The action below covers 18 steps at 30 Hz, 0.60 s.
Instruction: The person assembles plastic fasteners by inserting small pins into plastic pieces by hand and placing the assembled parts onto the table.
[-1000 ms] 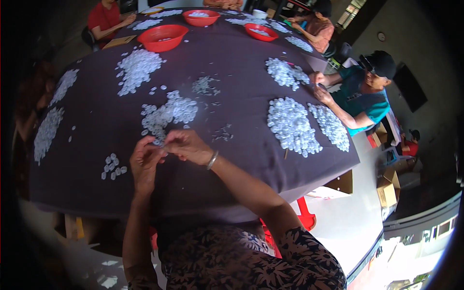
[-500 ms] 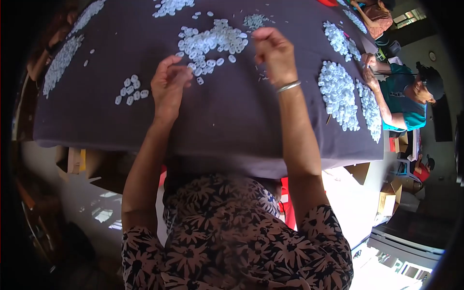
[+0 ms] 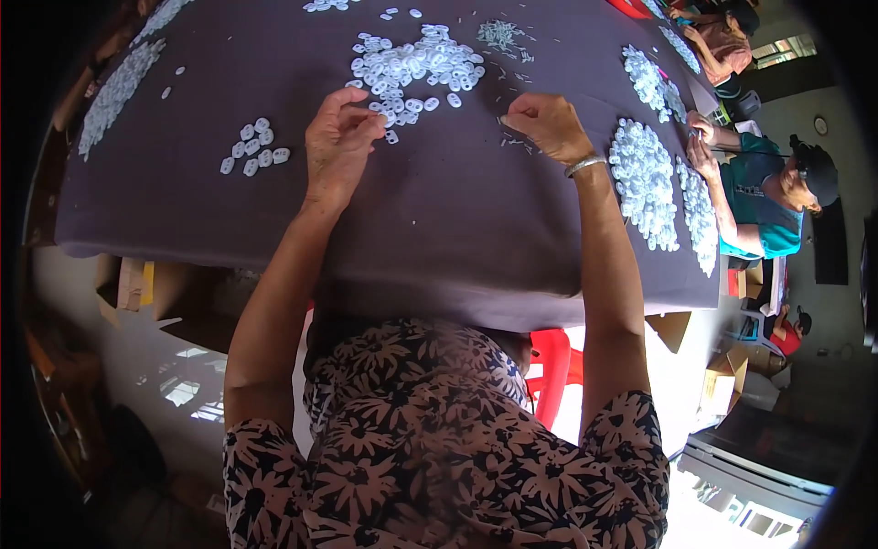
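My left hand (image 3: 340,146) is raised over the dark tablecloth, thumb and fingers pinched together. Its fingertips overlap the near edge of a loose pile of white oval two-holed plastic pieces (image 3: 416,62), so what they hold cannot be made out. My right hand (image 3: 551,126), with a silver bangle at the wrist, is also closed in a pinch. A tiny pale sliver shows at its fingertips, beside several scattered small pins (image 3: 515,142). Farther off lies a heap of the same thin pins (image 3: 499,35). Left of my left hand sits a small group of white oval pieces (image 3: 254,146).
Large heaps of white pieces (image 3: 643,178) lie along the table's right side, with another heap (image 3: 119,91) at the far left. A person in a teal shirt (image 3: 764,183) works at the right edge. Below the table stands a red chair (image 3: 549,375).
My right hand has come nearer and to the right, down to the scattered pins, its fingers closing into a pinch. My left hand has shifted slightly right. The whole view has tilted a little.
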{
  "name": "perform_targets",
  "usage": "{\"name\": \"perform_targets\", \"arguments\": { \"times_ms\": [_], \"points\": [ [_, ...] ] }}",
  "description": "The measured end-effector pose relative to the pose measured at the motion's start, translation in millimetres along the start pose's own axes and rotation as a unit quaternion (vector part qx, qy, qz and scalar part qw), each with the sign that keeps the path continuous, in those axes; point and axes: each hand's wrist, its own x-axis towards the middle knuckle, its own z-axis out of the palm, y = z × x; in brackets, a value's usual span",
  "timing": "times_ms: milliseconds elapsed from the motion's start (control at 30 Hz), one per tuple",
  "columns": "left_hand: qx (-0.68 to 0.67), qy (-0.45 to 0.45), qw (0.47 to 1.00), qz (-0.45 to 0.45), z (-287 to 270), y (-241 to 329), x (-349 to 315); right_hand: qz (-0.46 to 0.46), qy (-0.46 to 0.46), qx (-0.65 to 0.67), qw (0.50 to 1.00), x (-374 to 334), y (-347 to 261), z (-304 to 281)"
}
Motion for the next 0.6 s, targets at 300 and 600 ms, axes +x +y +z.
{"name": "perform_targets", "arguments": {
  "times_ms": [300, 600],
  "points": [
    [-0.04, -0.049, 0.996, 0.059, 3, -4, 3, -0.016, -0.152, -0.126, 0.98, 35, -6, -6],
    [-0.046, -0.078, 0.993, 0.07, 6, -5, 0, 0.003, -0.053, 0.443, 0.895, 2, -62, 57]
  ]
}}
